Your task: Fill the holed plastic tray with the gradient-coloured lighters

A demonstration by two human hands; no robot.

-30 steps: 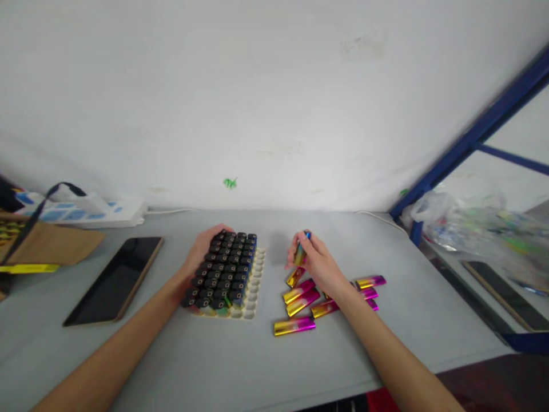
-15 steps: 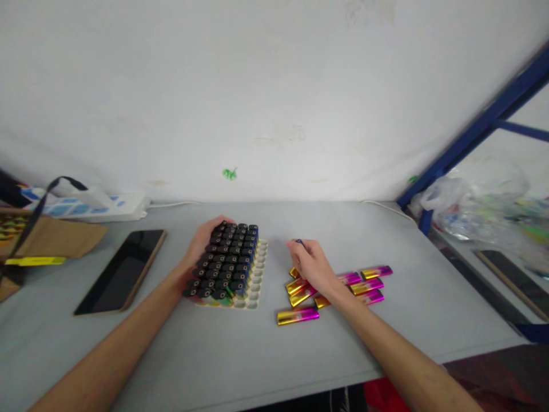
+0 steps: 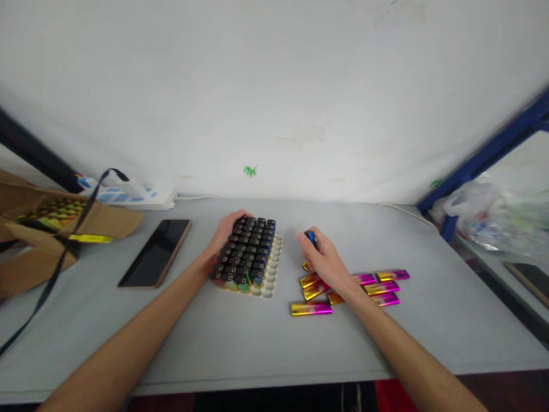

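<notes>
Rows of lighters with black tops (image 3: 249,246) stand upright in a pale tray (image 3: 274,260) with round pockets. Bare pockets show along the tray's right side and front right corner. My left hand (image 3: 225,232) is curled against the left side and far left corner of this block, its fingertips partly hidden behind the lighters. To the right, my right hand (image 3: 321,254) is closed around a blue lighter with a dark top (image 3: 311,237), raised over the table. Under and around that wrist lie several shiny gold-and-purple lighters (image 3: 311,309), loosely heaped on their sides.
A dark phone (image 3: 156,252) lies left of the tray. Farther left are an opened cardboard box (image 3: 115,220) with yellowish items inside, a dark strap (image 3: 55,274) and a white power strip (image 3: 160,197). Clear plastic bags (image 3: 484,212) sit beyond the blue frame (image 3: 480,163) at right.
My view has turned left, so everything sits farther right and more of the cardboard box shows. More of the blue lighter in my right hand is visible. My left hand stays at the tray.
</notes>
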